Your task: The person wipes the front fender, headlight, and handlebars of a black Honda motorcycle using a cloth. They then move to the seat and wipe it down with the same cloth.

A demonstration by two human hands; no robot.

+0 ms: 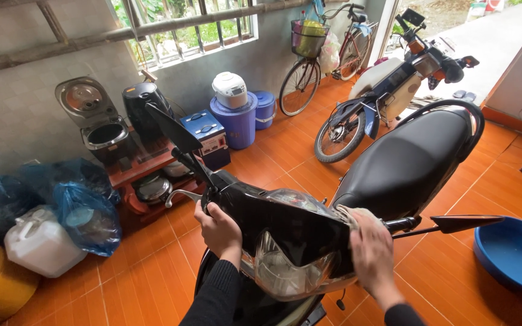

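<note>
Now L hand [219, 228] grips handlebar [208, 199]; R hand [371, 252] presses cloth [350, 214].

Home entry or garage area, orange floor tiles [285, 157]. A black motorbike [394, 163] is parked in the middle; beyond it a bicycle [315, 54] and second scooter [388, 90] are kept. Left of it, rice cookers [98, 121], buckets [237, 118], a jerrycan [40, 241] are stored against the wall.

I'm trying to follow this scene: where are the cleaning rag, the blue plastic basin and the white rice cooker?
pale cleaning rag [350, 215], head view, bunched edge above the right hand.
round blue plastic basin [495, 267], head view, near rim.
white rice cooker [229, 89], head view, lid.
</note>
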